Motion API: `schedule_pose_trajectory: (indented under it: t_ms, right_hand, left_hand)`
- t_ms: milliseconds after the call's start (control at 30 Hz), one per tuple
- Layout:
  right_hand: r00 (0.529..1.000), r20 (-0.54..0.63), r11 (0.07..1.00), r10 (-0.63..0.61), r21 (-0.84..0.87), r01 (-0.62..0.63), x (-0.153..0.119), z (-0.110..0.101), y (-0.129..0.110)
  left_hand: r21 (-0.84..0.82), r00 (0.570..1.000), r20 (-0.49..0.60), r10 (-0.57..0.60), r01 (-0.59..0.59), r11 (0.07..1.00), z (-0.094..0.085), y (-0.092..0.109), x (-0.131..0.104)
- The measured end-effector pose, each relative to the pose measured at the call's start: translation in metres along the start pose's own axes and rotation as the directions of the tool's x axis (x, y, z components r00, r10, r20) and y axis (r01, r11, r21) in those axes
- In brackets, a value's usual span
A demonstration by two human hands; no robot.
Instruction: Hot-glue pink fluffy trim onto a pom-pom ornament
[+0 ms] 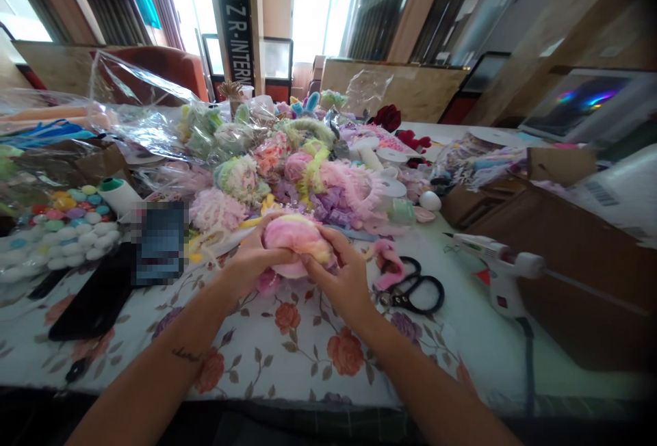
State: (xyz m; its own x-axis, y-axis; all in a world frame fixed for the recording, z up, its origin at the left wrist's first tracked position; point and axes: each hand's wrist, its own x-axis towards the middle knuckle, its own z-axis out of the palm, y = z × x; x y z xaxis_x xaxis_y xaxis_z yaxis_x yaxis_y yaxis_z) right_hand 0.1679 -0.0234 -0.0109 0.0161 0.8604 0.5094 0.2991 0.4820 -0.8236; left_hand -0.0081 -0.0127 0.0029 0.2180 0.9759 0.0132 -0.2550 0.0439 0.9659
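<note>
Both hands hold a soft pink and yellow ball of fluffy fabric or yarn [292, 237] above the flowered tablecloth [256, 364]. My left hand [256, 254] wraps its left side, thumb pressed on the near face. On the other side, my right hand [343, 271] curls round it, the thumb also on the near face. The fingers behind the ball are partly hidden. Just right of my right hand lie black-handled scissors [418, 290], with a pink fuzzy strip [390, 265] partly across them.
A white glue gun [500, 265] stands at the right by a brown cardboard box [585, 275]. Left are a black phone [92, 302], white and coloured balls [72, 230] and a thread spool [119, 196]. Behind my hands is a heap of pastel yarn [236, 179].
</note>
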Motion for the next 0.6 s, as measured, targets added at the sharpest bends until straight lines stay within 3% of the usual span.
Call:
schedule_pose_trajectory:
  t_ms: [233,600]
  right_hand:
    - [0.989,-0.062,0.989,-0.137,-0.065,0.132,-0.0046,0.0027,0.0017]
    - [0.992,-0.058,0.989,-0.116,-0.093,0.111,-0.0053,0.004,0.0053]
  left_hand:
    - [-0.051,1.0,-0.02,0.004,-0.006,0.999,0.0054,-0.0004,-0.0023]
    - [-0.039,0.999,-0.042,0.032,-0.034,0.999,0.007,-0.0029,-0.0019]
